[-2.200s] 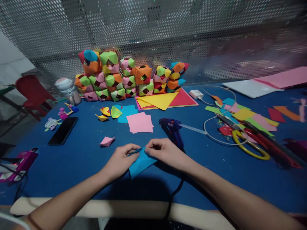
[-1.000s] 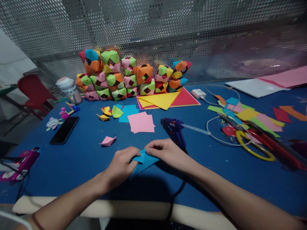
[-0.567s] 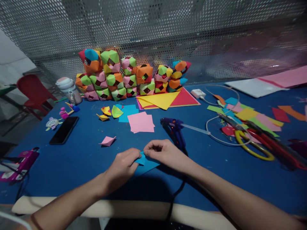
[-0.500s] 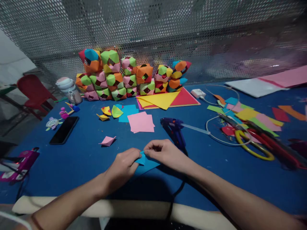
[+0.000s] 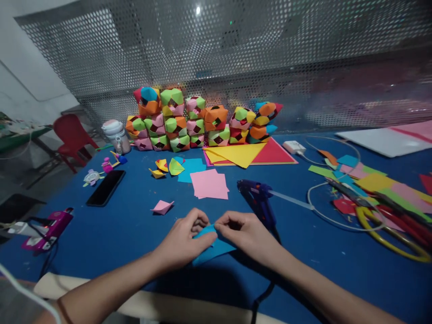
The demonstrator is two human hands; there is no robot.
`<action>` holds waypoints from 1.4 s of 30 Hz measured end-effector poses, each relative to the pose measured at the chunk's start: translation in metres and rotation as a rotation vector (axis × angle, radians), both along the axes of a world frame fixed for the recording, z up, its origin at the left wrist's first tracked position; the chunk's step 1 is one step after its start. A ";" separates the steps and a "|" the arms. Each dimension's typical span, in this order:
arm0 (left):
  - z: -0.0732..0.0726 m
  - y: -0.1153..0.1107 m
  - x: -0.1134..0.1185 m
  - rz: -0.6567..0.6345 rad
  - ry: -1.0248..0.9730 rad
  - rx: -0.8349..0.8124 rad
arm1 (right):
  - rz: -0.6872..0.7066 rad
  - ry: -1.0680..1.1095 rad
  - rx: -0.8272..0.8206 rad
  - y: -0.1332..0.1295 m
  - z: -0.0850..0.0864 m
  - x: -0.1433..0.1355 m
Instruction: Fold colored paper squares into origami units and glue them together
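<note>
A sheet of blue paper (image 5: 216,252) lies on the blue table, with a fold near its top edge. My left hand (image 5: 187,238) presses the fold with its thumb, its fingers curled behind the paper. My right hand (image 5: 248,231) pinches the paper's top corner between thumb and index finger. Just beyond the hands rests a stack of pink paper squares (image 5: 209,184), partly over blue squares (image 5: 191,168). A small folded pink piece (image 5: 162,207) sits to the left, and folded yellow and green pieces (image 5: 176,167) stand behind it.
A glue gun (image 5: 258,198) with a glue stick lies right of my hands. Scissors (image 5: 388,238), paper scraps (image 5: 381,184) and a white cable are further right. Stacked paper balls (image 5: 178,126) line the back. A phone (image 5: 106,188) and a purple power strip (image 5: 52,231) are left.
My left thumb has moved across onto the blue paper's fold, and the left fingers have lifted and curled behind it. The right hand still pinches the corner. The camera view has shifted left.
</note>
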State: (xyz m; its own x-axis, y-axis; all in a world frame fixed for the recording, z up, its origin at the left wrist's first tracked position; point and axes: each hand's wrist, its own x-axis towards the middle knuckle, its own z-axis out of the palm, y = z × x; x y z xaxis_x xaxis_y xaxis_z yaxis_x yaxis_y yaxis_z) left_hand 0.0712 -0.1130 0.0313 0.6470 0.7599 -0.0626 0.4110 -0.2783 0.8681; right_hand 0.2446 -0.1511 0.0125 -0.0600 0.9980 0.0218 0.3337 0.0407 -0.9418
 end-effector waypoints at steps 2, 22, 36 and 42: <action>-0.002 0.001 0.002 0.031 -0.022 -0.041 | -0.011 -0.023 0.053 -0.001 0.001 -0.002; -0.003 0.014 -0.002 -0.172 0.125 0.076 | 0.062 -0.155 0.349 0.000 0.002 -0.004; -0.001 0.016 -0.005 -0.135 0.093 0.078 | 0.133 -0.170 0.311 0.001 0.007 0.005; 0.003 0.022 -0.006 -0.102 0.023 -0.310 | 0.106 -0.141 0.186 0.002 0.008 0.012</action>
State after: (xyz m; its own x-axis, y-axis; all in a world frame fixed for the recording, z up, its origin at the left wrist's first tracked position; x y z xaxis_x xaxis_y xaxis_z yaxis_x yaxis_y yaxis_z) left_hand 0.0653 -0.0911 0.0340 0.7144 0.6338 -0.2965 0.4154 -0.0432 0.9086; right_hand 0.2563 -0.1489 0.0205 -0.1799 0.9654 0.1887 0.4461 0.2510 -0.8590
